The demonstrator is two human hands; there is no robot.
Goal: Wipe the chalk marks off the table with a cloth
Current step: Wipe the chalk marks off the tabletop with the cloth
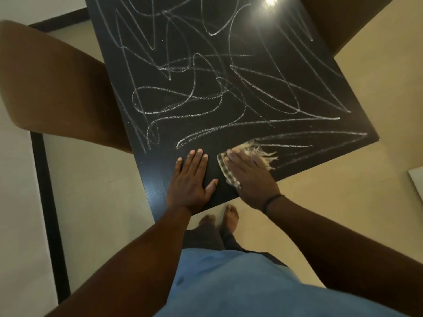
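- Wiping is only just starting, by the look of it: the right hand (248, 173) presses the cloth (231, 173) flat on the tabletop (160, 179) near its front edge, and chalk marks (206, 92) cover almost all of the dark surface beyond.
- The right hand's fingers lie straight and together on top of the cloth, pressing it down, not curled round it.
- The left hand (191, 179) lies palm down just beside the cloth, fingers straight and slightly spread, holding nothing; it seems to brace the person against the tabletop.
- The strip of tabletop under and in front of the two hands looks free of chalk, though whether it was wiped or never marked cannot be told.
- The cloth is mostly hidden under the right hand. A checked edge shows on its left side, and a pale fringe (261, 154) sticks out past the fingertips.
- Its visible long axis runs from the near edge up and away, slightly tilted to the left, in line with the hand; the fringe points away and to the right, toward the nearest faint strokes.
- The next move probably calls for steady downward pressure and long sweeps away from the body and sideways into the scribbles, starting with the marks just beyond the fringe.
- Far marks near the lamp glare (270, 2) will need a long reach or a step round.
- A brown chair (57, 88) stands against the left side.
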